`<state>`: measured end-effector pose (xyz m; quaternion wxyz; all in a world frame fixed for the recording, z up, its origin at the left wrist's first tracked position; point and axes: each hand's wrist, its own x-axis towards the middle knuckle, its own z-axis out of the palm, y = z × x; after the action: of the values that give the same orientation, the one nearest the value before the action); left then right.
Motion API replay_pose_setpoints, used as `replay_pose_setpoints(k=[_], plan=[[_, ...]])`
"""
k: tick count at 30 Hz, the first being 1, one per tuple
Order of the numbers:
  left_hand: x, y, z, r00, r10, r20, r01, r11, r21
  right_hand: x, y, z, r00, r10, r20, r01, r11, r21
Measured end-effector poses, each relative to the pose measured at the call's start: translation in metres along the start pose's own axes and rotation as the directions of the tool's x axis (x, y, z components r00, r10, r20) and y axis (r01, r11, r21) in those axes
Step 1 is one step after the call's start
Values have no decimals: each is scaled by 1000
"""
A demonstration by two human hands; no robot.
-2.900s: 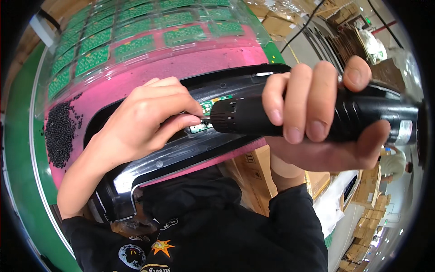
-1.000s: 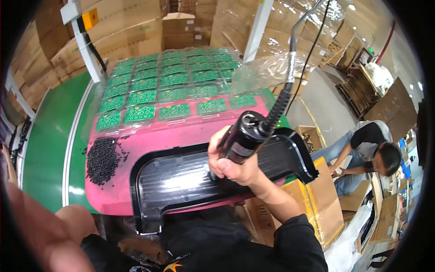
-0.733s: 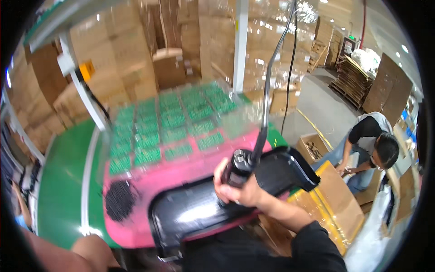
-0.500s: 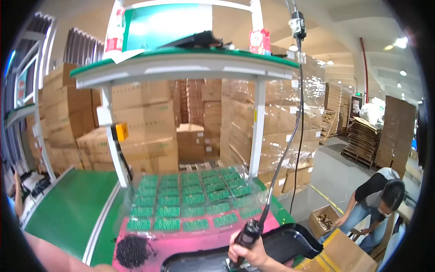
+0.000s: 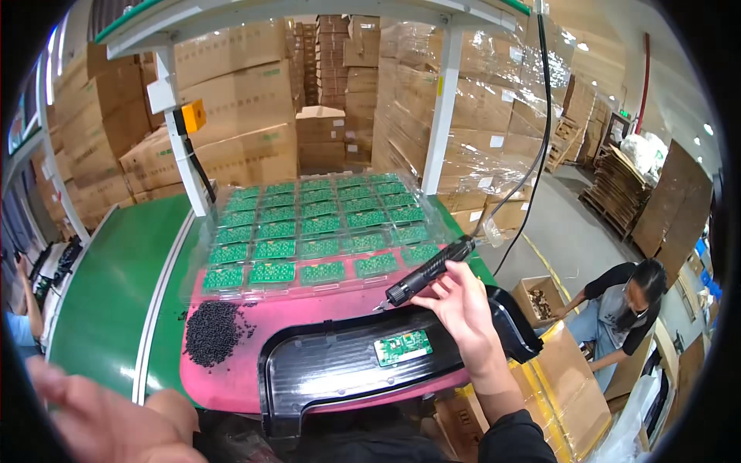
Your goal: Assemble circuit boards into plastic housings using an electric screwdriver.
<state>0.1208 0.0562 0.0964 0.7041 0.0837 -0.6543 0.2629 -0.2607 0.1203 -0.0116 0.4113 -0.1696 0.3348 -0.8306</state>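
Note:
My right hand (image 5: pixel 461 307) grips a black electric screwdriver (image 5: pixel 428 272), held tilted with its bit pointing left, apart from the parts below. Its cable rises to the upper right. Beneath it lies a long curved black plastic housing (image 5: pixel 324 370), with one green circuit board (image 5: pixel 403 348) on its middle. My left hand (image 5: pixel 108 420) is at the lower left, somewhat blurred, its fingers apart and nothing visible in it. A heap of small black screws (image 5: pixel 210 333) lies left of the housing on a pink mat (image 5: pixel 301 309).
Clear plastic trays (image 5: pixel 318 255) of green circuit boards cover the back of the bench. A white shelf post (image 5: pixel 441 108) stands behind. At right are a taped carton (image 5: pixel 563 386) and a bending person (image 5: pixel 629 309) beside a small open box (image 5: pixel 538 297).
The view has tipped downward. My right hand has lifted the screwdriver off the housing and swung it from upright to slanting; the circuit board shows now. My left hand has come into view.

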Motion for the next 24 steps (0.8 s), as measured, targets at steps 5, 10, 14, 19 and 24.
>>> replay_pose_setpoints(k=[5, 10, 14, 19, 24], plan=[[-66, -2, 45, 475, -493, 729, 653, 753, 84, -49, 7, -3, 975, -221, 15, 222, 974, -53], [-146, 1, 8, -482, -336, 809, 602, 543, 585, -77, 18, -42, 931, -300, 206, 333, 931, -148], [-162, 14, -25, -528, -253, 811, 758, 290, 584, -89, 30, -47, 953, -262, 154, 297, 914, -277], [-203, 38, -45, -497, -25, 867, 866, 56, 498, -98, 40, -48, 908, -318, 274, 407, 824, -395], [-214, 118, -36, -374, -260, 891, 617, -787, 29, -100, 43, -37, 825, -329, 460, 521, 758, -393]])
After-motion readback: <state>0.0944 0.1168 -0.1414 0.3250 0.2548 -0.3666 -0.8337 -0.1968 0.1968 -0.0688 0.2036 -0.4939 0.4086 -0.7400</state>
